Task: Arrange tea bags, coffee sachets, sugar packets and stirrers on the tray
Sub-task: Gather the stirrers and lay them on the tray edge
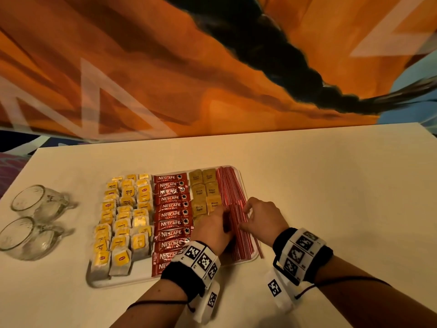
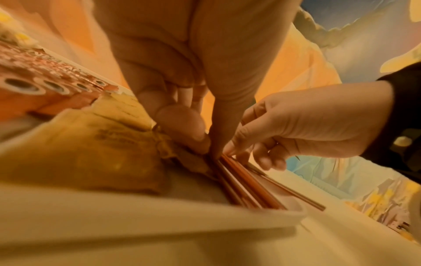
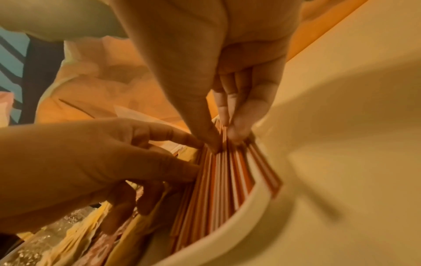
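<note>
On the white tray, the tea bags fill the left end, the coffee sachets run down the middle, and the sugar packets sit right of those. The stirrers lie along the tray's right edge, some near ends poking over its rim toward the counter.

Both hands work the stirrer bundle. The left hand has its fingers extended, fingertips pressed against the bundle's side next to the sugar packets. The right hand pinches a few stirrers between thumb and fingers.

Judged from here, the risks are small but real: squeezing the bundle sideways could roll loose stirrers over the low rim onto the counter, since several already overhang. The left hand's push could also crumple or shift the nearest sugar packets, spoiling that row.
</note>
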The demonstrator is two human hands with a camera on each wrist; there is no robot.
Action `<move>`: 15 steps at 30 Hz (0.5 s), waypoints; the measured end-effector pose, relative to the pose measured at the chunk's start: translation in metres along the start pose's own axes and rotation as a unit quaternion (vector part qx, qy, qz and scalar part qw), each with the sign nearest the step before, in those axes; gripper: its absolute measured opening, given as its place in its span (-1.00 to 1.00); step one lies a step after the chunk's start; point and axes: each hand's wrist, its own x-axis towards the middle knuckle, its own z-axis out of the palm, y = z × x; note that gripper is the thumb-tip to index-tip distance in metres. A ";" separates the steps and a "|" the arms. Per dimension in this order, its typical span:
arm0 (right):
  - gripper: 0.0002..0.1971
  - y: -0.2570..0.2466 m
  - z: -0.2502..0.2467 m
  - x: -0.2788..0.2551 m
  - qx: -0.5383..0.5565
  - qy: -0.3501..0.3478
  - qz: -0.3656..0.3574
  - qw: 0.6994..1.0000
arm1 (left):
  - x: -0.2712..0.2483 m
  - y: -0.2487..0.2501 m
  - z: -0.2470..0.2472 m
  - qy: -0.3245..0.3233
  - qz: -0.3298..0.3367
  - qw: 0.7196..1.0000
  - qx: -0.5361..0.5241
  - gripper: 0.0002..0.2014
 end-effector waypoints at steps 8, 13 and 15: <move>-0.76 -0.001 -0.003 0.001 0.117 -0.010 0.046 0.992 | 0.000 -0.001 -0.003 -0.028 0.019 0.999 0.010 -0.44; -0.85 0.002 -0.019 -0.007 0.049 -0.039 0.024 0.998 | 0.000 -0.002 -0.006 -0.031 0.010 0.999 0.027 -0.37; -0.91 0.005 -0.025 -0.012 0.000 -0.065 0.013 0.998 | 0.001 -0.003 -0.007 -0.040 0.004 0.999 0.033 -0.34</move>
